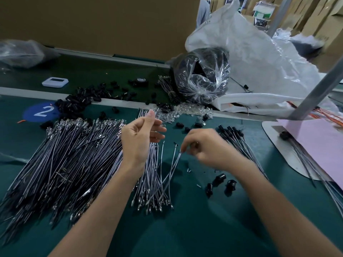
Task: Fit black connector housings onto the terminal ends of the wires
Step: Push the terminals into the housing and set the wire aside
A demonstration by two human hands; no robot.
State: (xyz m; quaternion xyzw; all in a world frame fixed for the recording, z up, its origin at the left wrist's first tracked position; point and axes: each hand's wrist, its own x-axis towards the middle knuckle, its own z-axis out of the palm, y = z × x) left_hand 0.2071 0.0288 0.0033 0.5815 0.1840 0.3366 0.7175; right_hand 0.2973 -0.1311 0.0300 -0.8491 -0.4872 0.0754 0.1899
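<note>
A big heap of grey wires [65, 160] with metal terminals covers the left of the green table [213, 219]. A smaller wire bundle [154, 175] lies between my hands. My left hand [138, 138] hovers over that bundle with its fingers loosely spread, holding nothing I can make out. My right hand [204, 147] has curled fingers and pinches the top end of a single wire [171, 169], which slants down to the left. Three loose black connector housings [220, 178] lie under my right wrist. Wires fitted with black housings [233, 138] lie to the right.
More black housings [74, 104] and clear plastic parts [185, 110] are scattered along the far edge. A clear bag of black parts [202, 76] and a large white plastic bag [259, 62] sit behind. A pink sheet [315, 145] and a metal post [319, 88] stand at right.
</note>
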